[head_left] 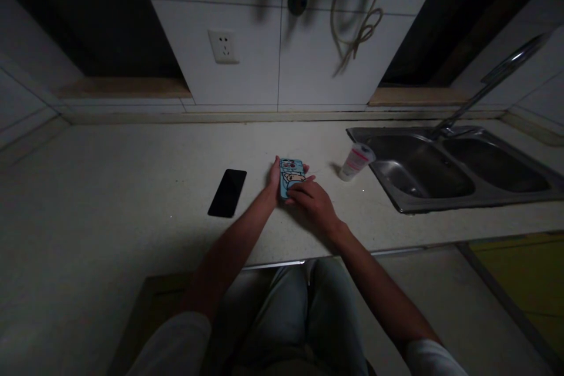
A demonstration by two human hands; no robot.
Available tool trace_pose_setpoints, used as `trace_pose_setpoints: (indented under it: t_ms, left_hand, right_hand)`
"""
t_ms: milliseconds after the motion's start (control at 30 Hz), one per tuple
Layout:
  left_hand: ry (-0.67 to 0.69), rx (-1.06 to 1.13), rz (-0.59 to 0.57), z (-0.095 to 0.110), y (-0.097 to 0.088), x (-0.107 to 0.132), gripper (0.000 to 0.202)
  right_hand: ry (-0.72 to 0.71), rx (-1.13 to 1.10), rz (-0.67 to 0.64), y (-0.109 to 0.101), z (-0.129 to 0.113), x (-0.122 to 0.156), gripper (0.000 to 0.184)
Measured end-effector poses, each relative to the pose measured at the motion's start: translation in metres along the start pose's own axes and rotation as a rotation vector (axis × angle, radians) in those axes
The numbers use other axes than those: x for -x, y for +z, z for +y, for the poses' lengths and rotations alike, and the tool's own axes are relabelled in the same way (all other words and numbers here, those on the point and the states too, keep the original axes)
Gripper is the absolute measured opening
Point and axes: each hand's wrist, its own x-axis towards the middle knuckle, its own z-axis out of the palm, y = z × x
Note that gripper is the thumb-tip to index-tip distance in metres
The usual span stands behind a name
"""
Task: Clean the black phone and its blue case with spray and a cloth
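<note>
A light blue phone case with a cartoon figure lies on the pale countertop in front of me. My left hand curls round its left edge, fingers closed on it. My right hand rests on its lower right corner, fingers bent and pressing on the case. A black phone lies flat, screen dark, a short way to the left of my left hand, apart from it.
A small white cup with a pink label lies tipped beside the steel double sink at right, under a long tap. A wall socket, hanging utensils and a rope are on the tiled wall.
</note>
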Motion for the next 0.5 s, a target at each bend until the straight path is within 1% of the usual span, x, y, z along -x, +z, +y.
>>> trace_pose_setpoints:
  t_ms: [133, 233, 367, 500]
  left_hand:
    - [-0.014, 0.002, 0.000, 0.000, 0.008, 0.005, 0.076]
    - [-0.037, 0.025, -0.004, 0.001, 0.013, 0.009, 0.074]
    - [-0.078, 0.025, 0.001, 0.005, 0.014, 0.009, 0.068]
    - [-0.089, -0.044, 0.025, 0.009, 0.013, 0.009, 0.065]
  right_hand:
    - [-0.032, -0.011, 0.002, -0.005, 0.003, 0.007, 0.021]
    - [-0.001, -0.029, -0.010, -0.011, 0.008, 0.019, 0.020]
    - [0.045, -0.065, -0.037, -0.019, 0.015, 0.035, 0.022]
    - [0.114, -0.125, -0.059, -0.023, 0.021, 0.043, 0.023]
